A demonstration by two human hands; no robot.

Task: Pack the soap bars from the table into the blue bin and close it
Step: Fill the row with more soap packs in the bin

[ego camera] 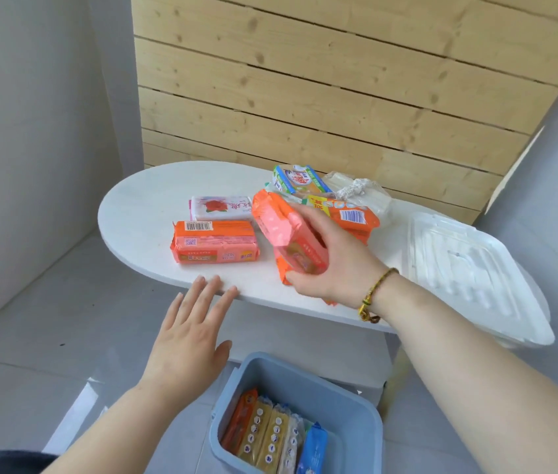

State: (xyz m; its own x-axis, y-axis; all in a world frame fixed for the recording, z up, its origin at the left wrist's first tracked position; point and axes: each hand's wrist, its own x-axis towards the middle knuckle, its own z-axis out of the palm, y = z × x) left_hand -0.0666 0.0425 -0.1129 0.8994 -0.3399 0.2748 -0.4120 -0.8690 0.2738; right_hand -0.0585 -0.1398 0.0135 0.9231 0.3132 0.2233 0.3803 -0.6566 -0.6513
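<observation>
"Fingers [308,218], right hand [335,258]: status?"

"Item one: curled over an orange soap pack [288,241], thumb beneath, pack tilted. I judge that grip suits carrying it down to the blue bin [349,415]."

"Left hand [188,323]?"

"Item two: flat, fingers straight, tips on the table [141,213] edge, holding nothing. Steadying, I'd guess."

"Stock?"

"Several bars [214,246] on the table; others upright in the bin, on the floor below. White lid [476,268] parked at the table's right end, keeping the bin mouth free."
</observation>
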